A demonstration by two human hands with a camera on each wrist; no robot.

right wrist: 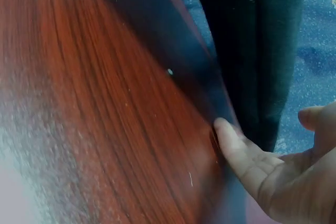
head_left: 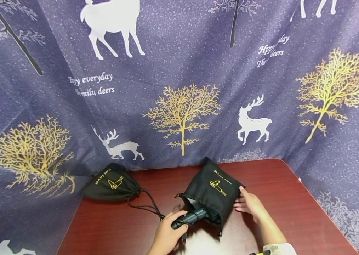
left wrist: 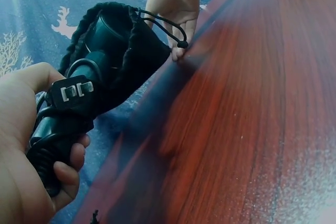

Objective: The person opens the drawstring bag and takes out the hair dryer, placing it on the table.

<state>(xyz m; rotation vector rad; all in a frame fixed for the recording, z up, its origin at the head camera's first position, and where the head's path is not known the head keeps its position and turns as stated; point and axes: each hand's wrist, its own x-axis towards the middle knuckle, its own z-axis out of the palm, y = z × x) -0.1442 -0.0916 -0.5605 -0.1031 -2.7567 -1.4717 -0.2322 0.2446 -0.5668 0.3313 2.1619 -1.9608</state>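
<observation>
My left hand (head_left: 168, 232) grips the handle of a black hair dryer (head_left: 195, 216), with the cord wound around it and a two-prong plug (left wrist: 73, 93) on top in the left wrist view. The dryer's head is inside the mouth of a black drawstring bag (head_left: 209, 191) printed with a yellow dryer picture; the bag's cloth hides part of it. At the bag's right side is my right hand (head_left: 252, 204), thumb at its edge and fingers extended. In the right wrist view a fingertip (right wrist: 226, 129) is close to the tabletop beside the dark cloth.
A second black drawstring bag (head_left: 112, 184), full-looking and cinched, lies at the table's left edge with its cords (head_left: 149, 200) trailing right. The reddish-brown table (head_left: 272, 177) backs onto a blue cloth (head_left: 198, 71) printed with deer and trees.
</observation>
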